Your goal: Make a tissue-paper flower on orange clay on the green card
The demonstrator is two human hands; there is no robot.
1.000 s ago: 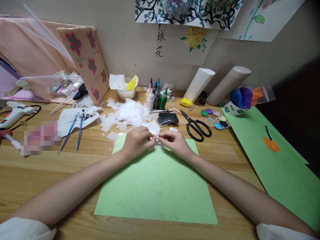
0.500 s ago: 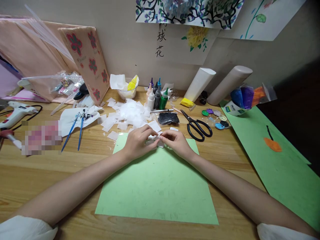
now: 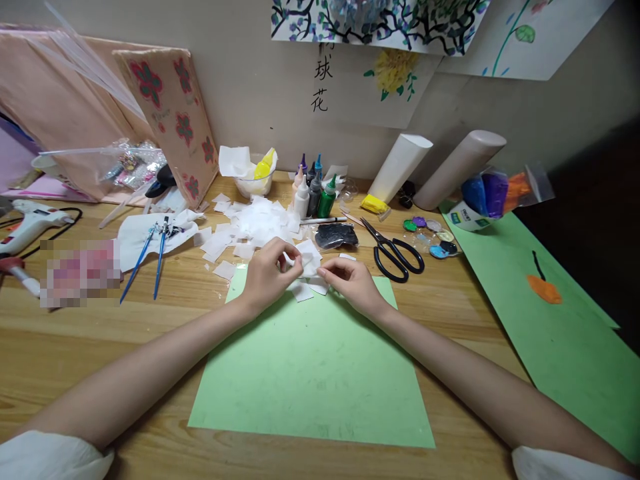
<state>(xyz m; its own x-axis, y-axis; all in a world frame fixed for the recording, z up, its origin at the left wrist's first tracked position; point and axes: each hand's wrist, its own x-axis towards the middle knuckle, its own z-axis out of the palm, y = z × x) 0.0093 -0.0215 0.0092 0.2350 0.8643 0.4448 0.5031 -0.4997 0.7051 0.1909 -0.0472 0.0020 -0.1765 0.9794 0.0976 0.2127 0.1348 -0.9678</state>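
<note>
My left hand (image 3: 269, 275) and my right hand (image 3: 350, 280) meet at the far edge of a light green paper sheet (image 3: 315, 373) on the wooden table. Both pinch the same small white tissue piece (image 3: 306, 268) between fingertips. More white tissue squares lie under the hands on the sheet's edge. Just beyond them spreads a pile of cut white tissue squares (image 3: 255, 227).
Black scissors (image 3: 395, 252) lie right of my hands. Small paint bottles (image 3: 314, 193), a black pouch (image 3: 336, 236), paint pots (image 3: 430, 237), two blue brushes (image 3: 150, 257), a glue gun (image 3: 30, 223), two rolled paper tubes (image 3: 435, 167) and a second green sheet (image 3: 545, 320) surround the work spot.
My left hand has lifted its fingers and pulled the tissue piece up and back slightly. The right hand stays pinched at nearly the same spot.
</note>
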